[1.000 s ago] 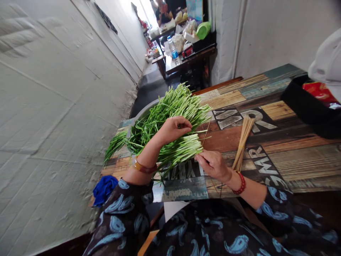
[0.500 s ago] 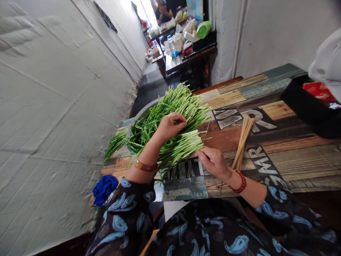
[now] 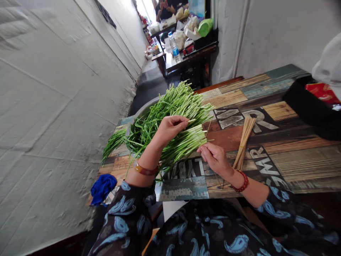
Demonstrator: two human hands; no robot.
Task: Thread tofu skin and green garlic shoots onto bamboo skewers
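Note:
Long green stalks [image 3: 183, 101] with pale cut ends are heaped over a grey basin [image 3: 145, 108] on the wood-patterned table. Over the heap, my left hand [image 3: 172, 129] pinches a green stalk by its pale end, thumb and forefinger together. A nearer row of stalks [image 3: 186, 142] lies below that hand. My right hand [image 3: 214, 158] is closed at the pale ends of this row; what its fingers hold is too small to make out. To its right lies a bundle of thin wooden sticks [image 3: 244, 140], tied round the middle.
A blue cloth [image 3: 103, 188] lies at the table's left corner. At the far right stand a black container [image 3: 306, 106] and a red packet [image 3: 323, 93]. Behind, another table holds a water bottle [image 3: 174, 48] and bags; a person [image 3: 164, 10] is beyond it.
My left hand has moved slightly right, and a pale stalk end now shows at its fingertips, where none showed before. My right hand has shifted very slightly.

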